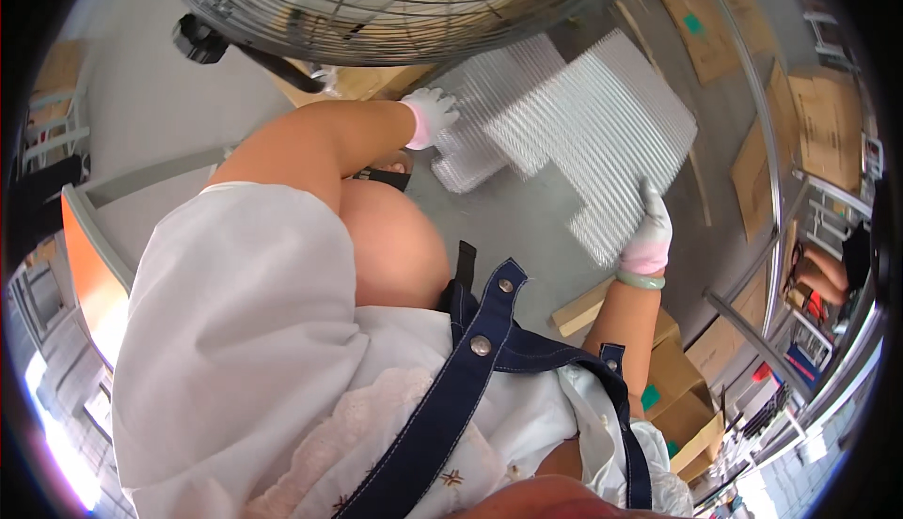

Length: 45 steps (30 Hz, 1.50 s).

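Observation:
My right hand point(647, 232), in a white and pink glove with a pale green bangle at the wrist, grips the lower right edge of a silvery, see-through ribbed sheet point(607, 115) with a stepped cut-out. Its thumb lies along the top face and the other fingers are hidden beneath. A second ribbed sheet point(466, 157) of the same kind is lower and to the left, partly covered by the first. Beside that sheet's left edge, my left hand point(431, 117), gloved alike, has its fingers apart; whether they touch the edge is unclear.
A large wire-caged fan point(395, 11) hangs over the top of the view. Cardboard boxes point(687, 397) stand at the lower right, flattened cardboard point(696, 21) at the upper right. A metal rail point(764, 124) runs along the right. An orange chair back point(94, 275) is at the left.

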{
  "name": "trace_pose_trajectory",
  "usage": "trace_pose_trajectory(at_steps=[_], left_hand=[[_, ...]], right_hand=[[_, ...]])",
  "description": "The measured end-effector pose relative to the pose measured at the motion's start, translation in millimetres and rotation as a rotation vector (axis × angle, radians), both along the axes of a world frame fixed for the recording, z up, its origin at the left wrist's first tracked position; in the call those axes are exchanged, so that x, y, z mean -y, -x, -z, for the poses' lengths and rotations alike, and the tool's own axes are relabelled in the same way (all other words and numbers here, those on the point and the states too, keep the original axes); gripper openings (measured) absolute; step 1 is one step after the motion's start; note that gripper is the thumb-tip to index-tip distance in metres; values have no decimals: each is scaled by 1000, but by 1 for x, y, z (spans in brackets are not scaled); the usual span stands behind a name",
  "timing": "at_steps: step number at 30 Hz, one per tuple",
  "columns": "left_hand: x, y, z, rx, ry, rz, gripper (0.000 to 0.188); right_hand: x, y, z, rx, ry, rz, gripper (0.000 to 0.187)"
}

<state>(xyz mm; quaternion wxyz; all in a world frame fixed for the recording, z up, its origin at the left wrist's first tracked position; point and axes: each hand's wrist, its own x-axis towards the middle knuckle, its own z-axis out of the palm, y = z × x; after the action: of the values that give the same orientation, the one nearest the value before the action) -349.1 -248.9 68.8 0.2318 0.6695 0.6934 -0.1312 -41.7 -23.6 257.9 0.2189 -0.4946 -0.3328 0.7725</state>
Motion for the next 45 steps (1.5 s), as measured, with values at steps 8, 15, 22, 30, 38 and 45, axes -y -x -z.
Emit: trace_pose_trajectory(at_steps=[8, 15, 22, 30, 38, 45], left_hand=[[-94, -58, -111, 1275, 215, -850, 78], [-130, -143, -130, 1321, -243, -870, 66], [-191, -210, -99, 950, -27, -738, 67], [-222, -270, 40, 691, -145, -683, 63], [-242, -286, 41, 206, 1, -678, 97], [-273, -304, 45, 231, 172, -756, 97]], right_hand=[[32, -107, 6, -14, -136, -20, 47], [55, -105, 12, -3, -108, -41, 43], [45, -174, 93, 608, -327, 123, 62], [77, -304, 194, 1533, -97, 199, 85], [70, -263, 200, 1424, -77, 101, 56], [34, -211, 213, 1338, -139, 14, 56]])
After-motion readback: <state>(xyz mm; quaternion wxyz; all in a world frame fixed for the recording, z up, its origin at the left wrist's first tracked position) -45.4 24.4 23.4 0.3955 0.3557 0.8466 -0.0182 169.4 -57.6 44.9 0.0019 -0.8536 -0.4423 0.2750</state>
